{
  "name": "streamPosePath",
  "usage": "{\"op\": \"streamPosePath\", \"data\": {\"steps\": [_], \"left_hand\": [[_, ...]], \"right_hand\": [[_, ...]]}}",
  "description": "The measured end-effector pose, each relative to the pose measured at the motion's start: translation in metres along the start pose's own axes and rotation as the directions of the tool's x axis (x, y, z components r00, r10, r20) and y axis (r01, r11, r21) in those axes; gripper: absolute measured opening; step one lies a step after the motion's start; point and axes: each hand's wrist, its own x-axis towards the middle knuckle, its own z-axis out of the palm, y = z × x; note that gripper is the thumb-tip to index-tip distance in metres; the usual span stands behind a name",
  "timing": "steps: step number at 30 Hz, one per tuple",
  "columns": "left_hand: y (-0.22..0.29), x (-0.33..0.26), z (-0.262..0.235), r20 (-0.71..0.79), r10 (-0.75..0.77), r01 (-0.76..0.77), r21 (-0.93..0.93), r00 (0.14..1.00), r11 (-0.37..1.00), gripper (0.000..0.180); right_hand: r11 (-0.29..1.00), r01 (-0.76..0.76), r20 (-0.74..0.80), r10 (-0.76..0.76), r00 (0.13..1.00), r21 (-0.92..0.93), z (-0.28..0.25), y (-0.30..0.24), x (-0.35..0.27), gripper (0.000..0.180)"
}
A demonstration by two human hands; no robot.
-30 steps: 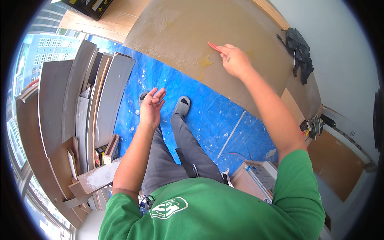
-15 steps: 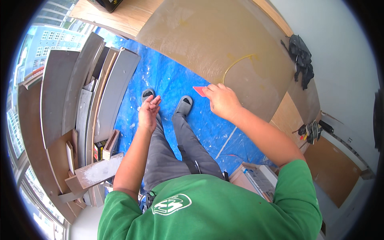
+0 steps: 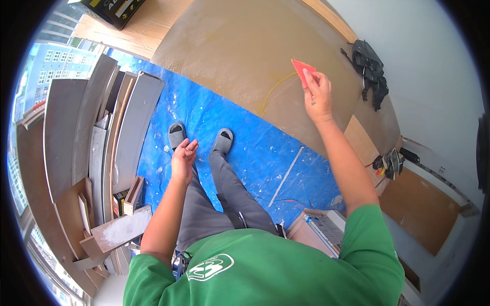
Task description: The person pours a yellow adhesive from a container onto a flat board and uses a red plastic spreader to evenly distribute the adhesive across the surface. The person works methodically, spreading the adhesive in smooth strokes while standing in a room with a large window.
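Note:
My right hand (image 3: 318, 99) is raised over the large brown panel (image 3: 245, 46), closed around a flat pinkish-red plastic spreader (image 3: 302, 70). The spreader is tilted with its broad end toward the far left; whether it touches the panel cannot be made out. On the panel beside it, a curved yellow streak of glue-like stuff (image 3: 270, 93) runs toward the near edge, and parts of the surface look wet and shiny. My left hand (image 3: 182, 162) hovers in front of my legs, fingers apart and loosely bent, with nothing visible in it.
A dark tin (image 3: 115, 13) stands on bare wood at the far left. Several boards (image 3: 138, 122) lean upright on the left by the windows. Blue sheeting (image 3: 250, 148) covers the floor. A black bag (image 3: 368, 66) and hand tools (image 3: 390, 164) lie along the right wall.
My right hand has gone from the panel's near edge further in and to the right, carrying the spreader. The view has shifted slightly, showing more of the tin. My left hand stays low.

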Motion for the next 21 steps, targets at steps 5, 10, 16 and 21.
{"op": "streamPosePath", "data": {"steps": [5,10,16,21], "left_hand": [[-0.008,-0.009,0.011,0.043,-0.037,0.036,0.032,0.998,0.999,0.080],[-0.014,-0.007,0.022,0.085,-0.065,0.062,0.037,0.994,0.997,0.081],[-0.014,-0.006,0.041,0.118,-0.074,0.074,0.012,0.990,0.997,0.078],[-0.016,-0.014,0.036,0.153,-0.074,0.058,0.106,0.985,0.993,0.081]], "right_hand": [[0.970,-0.051,0.214,0.104,0.971,-0.238,0.026,0.004,-0.107,0.064],[0.974,-0.075,0.342,0.146,0.928,-0.212,-0.032,-0.013,-0.116,0.047],[0.915,-0.399,0.111,0.392,0.913,0.057,-0.038,0.063,-0.006,0.027],[0.823,-0.564,0.215,0.564,0.797,-0.068,-0.008,0.138,0.058,0.035]]}}
